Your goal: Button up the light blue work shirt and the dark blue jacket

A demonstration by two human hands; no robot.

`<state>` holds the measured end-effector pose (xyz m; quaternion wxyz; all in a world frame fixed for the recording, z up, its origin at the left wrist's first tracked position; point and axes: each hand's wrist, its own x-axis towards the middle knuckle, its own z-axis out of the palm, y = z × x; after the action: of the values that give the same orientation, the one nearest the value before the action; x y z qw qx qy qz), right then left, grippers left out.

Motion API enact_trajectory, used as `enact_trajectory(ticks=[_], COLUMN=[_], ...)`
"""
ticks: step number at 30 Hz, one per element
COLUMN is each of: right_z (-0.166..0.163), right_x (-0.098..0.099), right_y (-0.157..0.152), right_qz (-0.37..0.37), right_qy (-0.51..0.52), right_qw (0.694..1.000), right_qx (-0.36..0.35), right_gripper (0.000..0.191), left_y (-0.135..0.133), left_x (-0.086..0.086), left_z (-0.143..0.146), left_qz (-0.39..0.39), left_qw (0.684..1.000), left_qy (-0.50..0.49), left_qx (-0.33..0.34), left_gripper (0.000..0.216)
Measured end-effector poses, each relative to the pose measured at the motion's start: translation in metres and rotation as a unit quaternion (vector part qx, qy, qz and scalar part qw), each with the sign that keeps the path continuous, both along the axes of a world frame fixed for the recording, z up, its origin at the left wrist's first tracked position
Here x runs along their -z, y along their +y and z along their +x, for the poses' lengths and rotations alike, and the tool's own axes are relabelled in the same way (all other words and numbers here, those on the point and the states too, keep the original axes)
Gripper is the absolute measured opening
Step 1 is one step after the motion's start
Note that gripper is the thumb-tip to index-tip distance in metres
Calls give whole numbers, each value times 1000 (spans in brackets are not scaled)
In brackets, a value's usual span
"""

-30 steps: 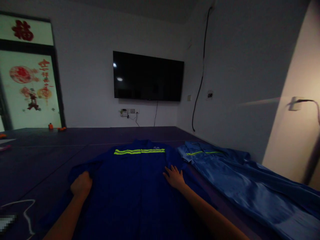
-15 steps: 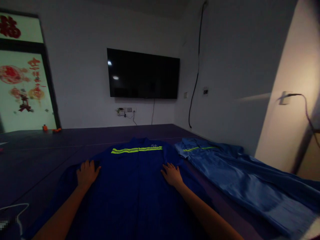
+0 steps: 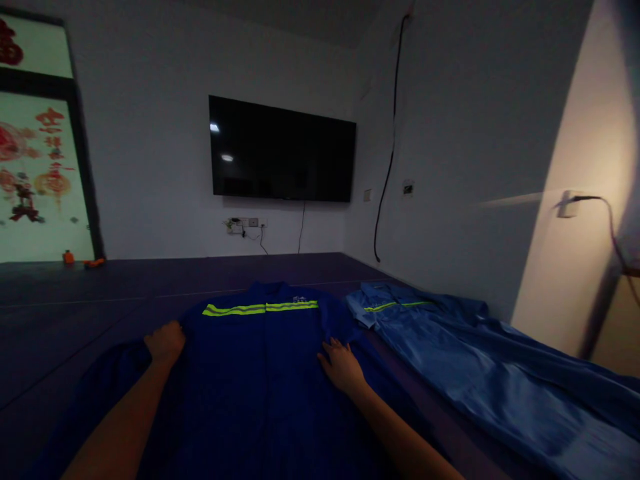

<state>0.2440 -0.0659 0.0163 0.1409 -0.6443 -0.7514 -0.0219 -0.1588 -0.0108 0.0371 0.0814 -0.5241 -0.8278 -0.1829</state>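
A dark blue work jacket with a yellow-green reflective stripe across the chest lies spread out, collar away from me. My left hand is closed on the jacket at the left, near the top of the sleeve, and the cloth is drawn outward there. On the right side of the chest my right hand rests flat, fingers spread, below the stripe. The sleeves run down along both sides, partly under my forearms.
A lighter blue garment with a similar stripe lies to the right on the purple surface. Small orange objects sit at the far left edge. A television hangs on the wall, and a black cable dangles beside it.
My left hand has gone from lying flat to gripping the cloth, pulling the jacket's left side outward. The right hand stays on the chest. The view has turned slightly right.
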Motion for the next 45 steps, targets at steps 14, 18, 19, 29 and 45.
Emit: enact_trajectory(ticks=[14,18,19,29,45], right_z=[-17,-17,-16,-56,-150], right_x=[-2,-4,-5,4,11], right_y=[-6,-10,-10,22,101], right_qz=[37,73,83,-24,27], right_qy=[-36,-50,-52,27,15], right_qw=[999,996,995,973,991], right_qx=[-11,5,4,-226,-128], right_gripper=[46,44,44,44,42], left_y=[-32,-52,-57,-67,18], left_x=[9,35,39,43,43], left_z=[49,83,83,79,121], left_qz=[42,-18,-36,-15,-59], left_qw=[988,983,983,986,953], left_qy=[71,20,10,20,11], left_qx=[133,181,180,166,297], left_gripper=[52,62,64,58,63])
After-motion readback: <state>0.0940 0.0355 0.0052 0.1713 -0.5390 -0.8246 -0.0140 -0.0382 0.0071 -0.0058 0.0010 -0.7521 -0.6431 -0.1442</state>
